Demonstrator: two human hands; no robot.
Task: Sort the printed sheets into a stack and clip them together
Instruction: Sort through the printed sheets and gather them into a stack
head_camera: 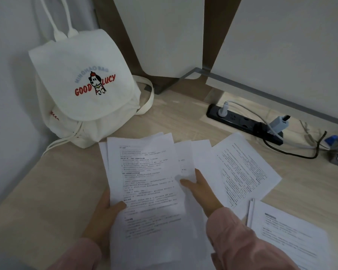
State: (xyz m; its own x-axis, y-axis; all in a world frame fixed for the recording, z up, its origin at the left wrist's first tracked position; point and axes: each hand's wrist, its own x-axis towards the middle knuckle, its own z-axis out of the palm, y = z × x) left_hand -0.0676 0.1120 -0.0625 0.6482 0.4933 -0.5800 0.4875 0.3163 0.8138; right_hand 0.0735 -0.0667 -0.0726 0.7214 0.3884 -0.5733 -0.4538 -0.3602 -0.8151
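A white backpack (82,90) with its flap shut leans in the desk's (53,178) back-left corner against the wall. The left hand (103,217) has its grip grasping a stack of sheets (146,182), the right hand (199,189) lies flat on it with the grip released, and 2 more piles (246,168) (287,230) lie to the right. A black power strip (242,122) sits by the back wall.

Backpack (82,90) left, power strip (244,123) right

White bag (82,82) reads "MINGHAO BAG", "GOOD LUCY"
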